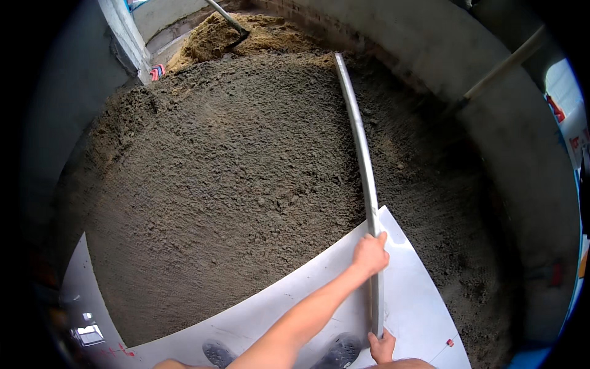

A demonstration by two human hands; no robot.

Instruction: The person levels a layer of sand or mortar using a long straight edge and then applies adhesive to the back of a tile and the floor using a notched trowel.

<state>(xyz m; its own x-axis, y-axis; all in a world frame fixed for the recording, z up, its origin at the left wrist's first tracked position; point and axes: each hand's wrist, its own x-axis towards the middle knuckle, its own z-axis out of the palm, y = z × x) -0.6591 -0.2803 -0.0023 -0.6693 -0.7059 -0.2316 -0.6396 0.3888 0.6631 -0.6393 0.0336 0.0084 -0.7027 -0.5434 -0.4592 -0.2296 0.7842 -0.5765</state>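
Note:
A long silvery metal screed bar (358, 135) runs away from me, its far end on a bed of dark grey, crumbly mortar (233, 160) and its near part over a large glossy pale tile (307, 277). Partway along the bar, my left hand (370, 253) is closed around it, with the forearm reaching across from the lower left. At the bar's near end my right hand (382, 346) grips it low, close to my body. Behind the bar, some of the right fingers are hidden.
Heaped yellowish sand (270, 34) lies at the back, a long-handled tool (236, 37) stuck in it. Another pole (507, 61) leans by the right wall (424, 49). Red clips (158, 72) sit at the left wall corner. My dark shoes (337, 352) stand on the tile.

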